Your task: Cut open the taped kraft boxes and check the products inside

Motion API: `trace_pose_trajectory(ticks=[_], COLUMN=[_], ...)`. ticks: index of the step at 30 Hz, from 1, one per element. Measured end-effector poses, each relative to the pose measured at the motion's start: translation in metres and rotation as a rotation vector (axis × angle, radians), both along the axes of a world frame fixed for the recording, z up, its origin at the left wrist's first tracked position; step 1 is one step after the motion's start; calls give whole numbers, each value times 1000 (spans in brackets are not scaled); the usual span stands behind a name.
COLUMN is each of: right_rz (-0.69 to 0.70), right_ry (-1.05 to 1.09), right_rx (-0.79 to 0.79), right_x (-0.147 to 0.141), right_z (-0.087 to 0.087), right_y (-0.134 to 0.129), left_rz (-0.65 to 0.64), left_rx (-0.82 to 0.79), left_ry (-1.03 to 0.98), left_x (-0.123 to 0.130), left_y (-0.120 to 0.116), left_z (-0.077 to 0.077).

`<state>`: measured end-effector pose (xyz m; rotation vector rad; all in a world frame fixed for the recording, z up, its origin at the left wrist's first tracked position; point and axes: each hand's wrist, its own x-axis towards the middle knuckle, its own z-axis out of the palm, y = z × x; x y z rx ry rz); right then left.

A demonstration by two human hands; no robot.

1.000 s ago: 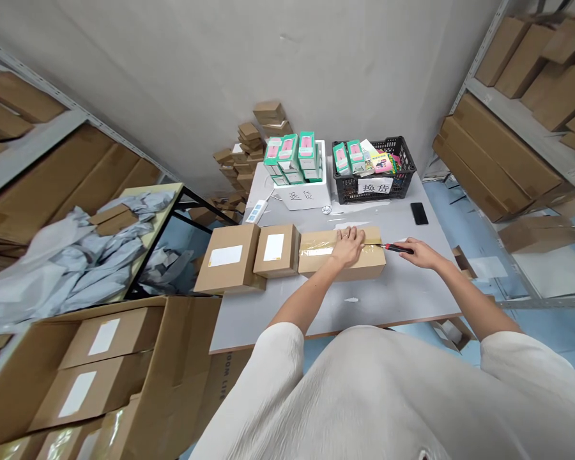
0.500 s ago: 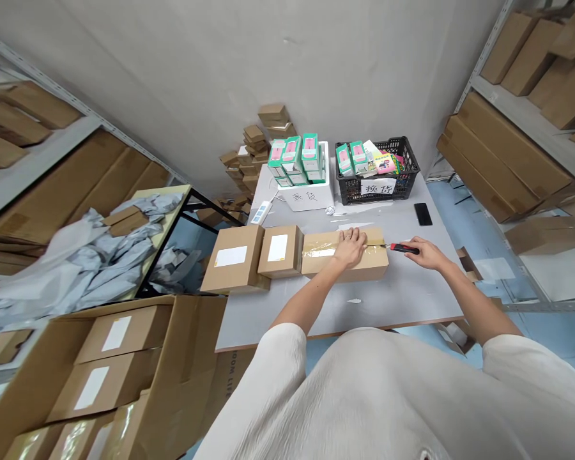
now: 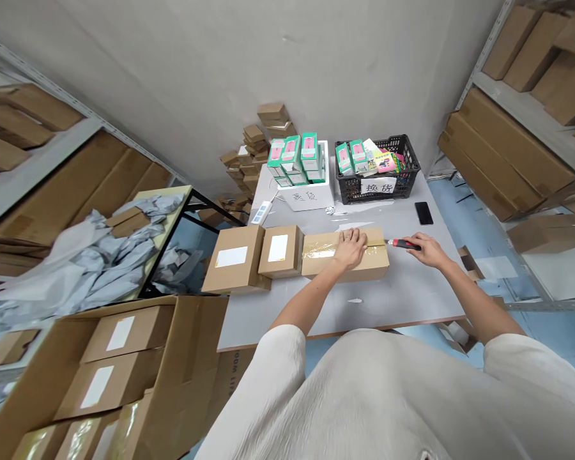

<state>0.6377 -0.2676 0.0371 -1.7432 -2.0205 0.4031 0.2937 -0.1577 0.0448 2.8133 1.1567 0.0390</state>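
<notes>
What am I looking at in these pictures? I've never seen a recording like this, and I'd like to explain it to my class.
These pictures come from one camera worn on a person's head, looking forward and down, so you see the person's own arms. There is no machine. The left hand lies flat on a cardboard box wrapped in clear tape. The right hand holds a red-and-black utility knife. Two labelled cardboard boxes sit beside it on a grey table, with a white foam box, a black plastic basket and a phone beyond.

Left hand [image 3: 351, 249] is pressed flat on a taped cardboard box [image 3: 345, 255], while the right hand [image 3: 429, 250] grips a red utility knife [image 3: 402, 243] just beside the box's end, all on a grey table [image 3: 412, 300].
</notes>
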Motion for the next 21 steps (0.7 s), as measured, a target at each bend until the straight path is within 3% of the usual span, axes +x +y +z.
trace_pose_trajectory(ticks=[5,11,16,21], right_rz=[-105,-235,-374,-552], right_ry=[71,133,176,137], right_rx=[24,-22,-137,-287], right_x=[16,9,1,-7], right_z=[-2,-19,-51,-98], right_y=[9,8,-4,-17], left_rz=[23,36,58,80], left_rx=[-16,-28,-33,-57], left_ry=[0,-15,-16,-37], left_x=[-1,-2,-2,-4], left_y=[-1,-5,-9,-13], left_z=[-1,-1,1,2])
